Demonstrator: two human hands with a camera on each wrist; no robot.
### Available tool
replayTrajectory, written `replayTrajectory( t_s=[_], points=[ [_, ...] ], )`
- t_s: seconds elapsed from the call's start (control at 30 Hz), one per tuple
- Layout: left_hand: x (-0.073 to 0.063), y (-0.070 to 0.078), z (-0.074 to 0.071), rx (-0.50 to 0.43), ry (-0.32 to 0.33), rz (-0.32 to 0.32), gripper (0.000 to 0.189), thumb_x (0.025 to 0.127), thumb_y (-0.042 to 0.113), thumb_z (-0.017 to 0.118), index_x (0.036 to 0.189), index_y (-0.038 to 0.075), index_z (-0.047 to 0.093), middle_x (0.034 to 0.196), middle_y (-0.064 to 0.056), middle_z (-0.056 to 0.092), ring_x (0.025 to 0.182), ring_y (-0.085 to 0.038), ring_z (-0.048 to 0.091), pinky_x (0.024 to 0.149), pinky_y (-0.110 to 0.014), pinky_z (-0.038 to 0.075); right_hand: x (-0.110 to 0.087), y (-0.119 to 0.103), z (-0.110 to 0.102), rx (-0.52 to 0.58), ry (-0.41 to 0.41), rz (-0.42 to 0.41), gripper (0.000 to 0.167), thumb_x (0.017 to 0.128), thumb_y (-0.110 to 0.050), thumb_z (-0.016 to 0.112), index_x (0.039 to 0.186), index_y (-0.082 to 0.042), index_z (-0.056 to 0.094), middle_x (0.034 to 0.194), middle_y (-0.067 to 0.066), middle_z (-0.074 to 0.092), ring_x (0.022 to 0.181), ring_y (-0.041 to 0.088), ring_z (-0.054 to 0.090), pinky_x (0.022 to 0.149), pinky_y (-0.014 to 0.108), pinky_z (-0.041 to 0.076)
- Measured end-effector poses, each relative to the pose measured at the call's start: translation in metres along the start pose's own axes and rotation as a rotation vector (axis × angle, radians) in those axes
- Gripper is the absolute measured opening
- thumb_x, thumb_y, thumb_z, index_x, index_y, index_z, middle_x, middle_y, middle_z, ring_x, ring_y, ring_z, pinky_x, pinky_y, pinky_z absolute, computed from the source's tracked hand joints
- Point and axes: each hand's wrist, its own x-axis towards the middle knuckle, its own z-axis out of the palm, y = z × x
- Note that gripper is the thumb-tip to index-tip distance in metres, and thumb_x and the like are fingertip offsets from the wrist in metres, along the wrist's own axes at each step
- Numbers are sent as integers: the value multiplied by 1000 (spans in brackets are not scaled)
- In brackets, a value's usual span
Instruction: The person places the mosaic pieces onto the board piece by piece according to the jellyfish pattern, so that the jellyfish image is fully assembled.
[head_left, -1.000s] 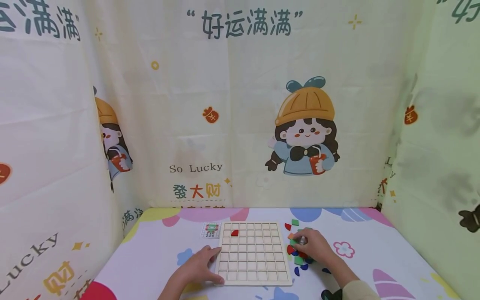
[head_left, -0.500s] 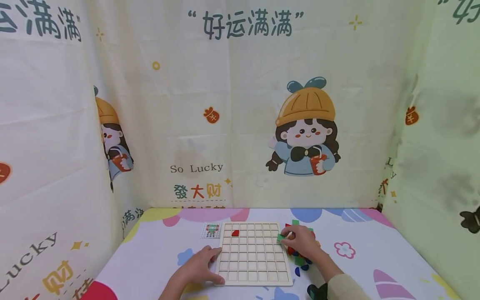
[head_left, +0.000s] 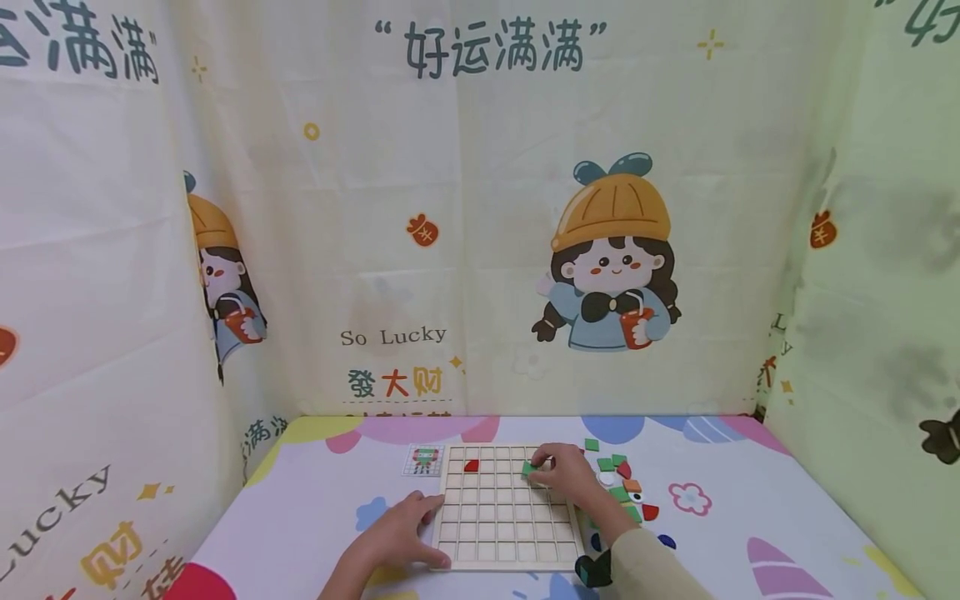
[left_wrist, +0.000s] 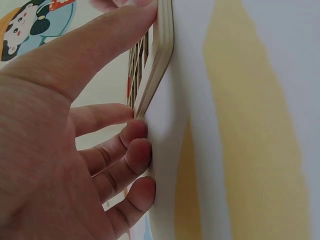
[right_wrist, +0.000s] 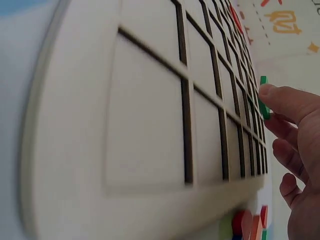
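Observation:
A pale wooden grid board (head_left: 486, 533) lies on the table in front of me. One red piece with a rounded corner (head_left: 471, 466) sits in a cell near its far left. My left hand (head_left: 401, 529) rests at the board's left side, thumb at the near corner and index finger along the edge; the left wrist view shows the other fingers bent loosely beside it. Between thumb and fingers, my right hand (head_left: 566, 475) pinches a green square tile (head_left: 528, 470) over the far right part of the grid. In the right wrist view the green tile (right_wrist: 264, 100) stands on edge.
Right of the board lie scattered pieces, among them a green tile (head_left: 592, 445), an orange piece (head_left: 632, 485), a red piece (head_left: 651, 512) and a blue piece (head_left: 667, 542). A small pattern card (head_left: 423, 460) lies by the far left corner. Printed cloth walls surround the table.
My right hand has gone from the loose pieces leftward over the board, bringing the green tile and uncovering the pile. The left hand stays in place.

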Motion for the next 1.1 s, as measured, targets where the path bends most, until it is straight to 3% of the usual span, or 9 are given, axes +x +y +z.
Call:
replayTrajectory(
  t_s=[0.3,0.73,0.87,1.0,1.1],
  points=[
    [3,-2,1,-1,-4,9,88,65,47,86,139,12,52,97,2,48,90,-16,46,75,-35,41,14,-17,17,-28,-20,25,14,81,-18,78,76,-19,64,83,-6,62,66,11,47,60,26,39],
    [0,-4,0,9,5,-4,89,65,47,86,139,12,52,97,2,48,90,-16,46,76,-36,43,16,-26,24,-54,-59,39,7,85,-17,74,84,-10,72,94,-1,65,78,14,49,67,28,43],
    [1,-4,1,3,3,-1,88,65,46,86,139,12,52,97,2,49,90,-16,47,77,-37,44,18,-27,25,-60,-49,29,3,86,-14,71,83,-13,73,98,1,67,78,15,51,68,31,45],
    [3,-5,2,-4,0,-2,88,65,46,86,139,12,52,97,2,49,90,-16,47,77,-37,44,20,-28,28,-71,-33,42,8,86,-13,70,82,-17,75,105,2,69,95,20,59,84,41,50],
    [3,-6,4,-15,-7,-5,89,65,46,86,139,12,52,97,2,49,90,-16,47,77,-37,44,21,-29,29,-66,-24,71,9,86,-12,71,80,-18,76,109,4,70,111,27,58,96,51,46]
  ],
)
